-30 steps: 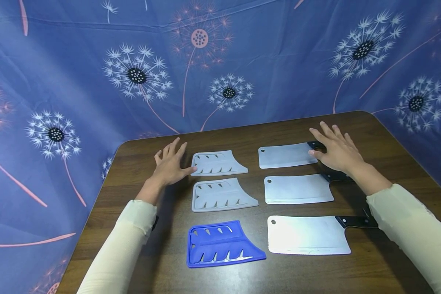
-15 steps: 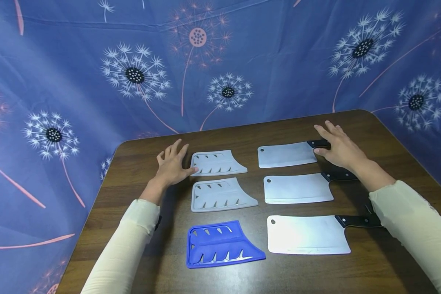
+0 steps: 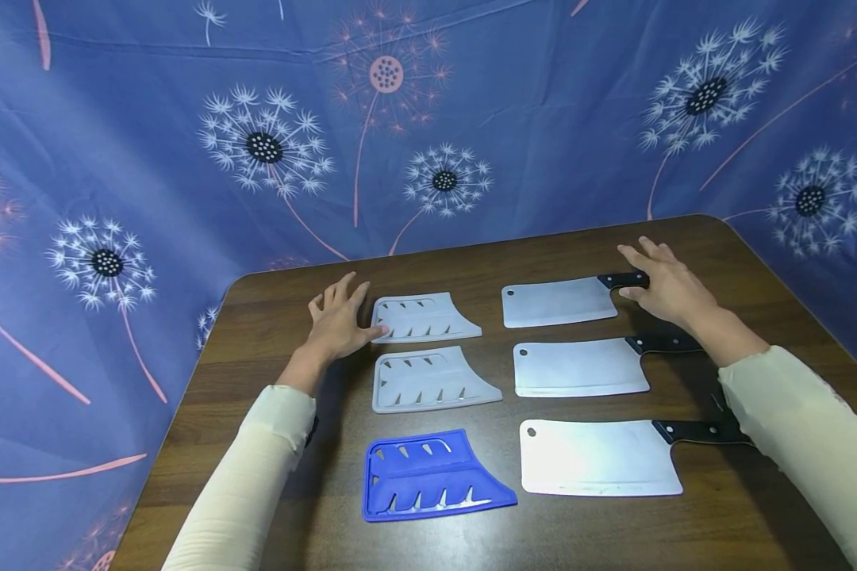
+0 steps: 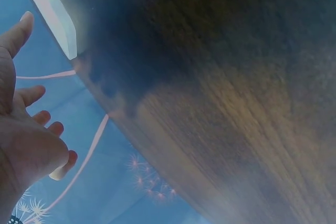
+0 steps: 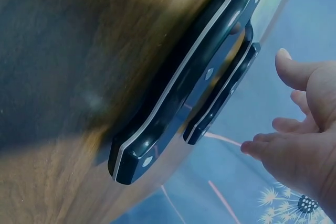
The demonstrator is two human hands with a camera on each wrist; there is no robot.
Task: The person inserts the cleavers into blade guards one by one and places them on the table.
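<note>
My left hand (image 3: 337, 323), fingers spread, is at the left end of the far white blade guard (image 3: 428, 316); its thumb tip overlaps the guard's edge, and I cannot tell whether it touches. My right hand (image 3: 673, 292) hovers with loosely bent fingers over the black handle of the far cleaver (image 3: 559, 303), holding nothing. In the right wrist view two black riveted handles (image 5: 181, 90) lie below and beside that hand, with a gap between. A middle cleaver (image 3: 580, 368) and a near cleaver (image 3: 600, 457) lie flat, blades pointing left.
A second white guard (image 3: 428, 379) and a blue guard (image 3: 432, 476) lie in a column left of the cleavers. All rest on a brown wooden table (image 3: 207, 444). A blue dandelion-print cloth (image 3: 528, 143) hangs behind the table's far edge.
My right hand has drawn back to the right along the far cleaver's handle, uncovering more of it. My left hand has shifted slightly right. The cleavers and guards stay put.
</note>
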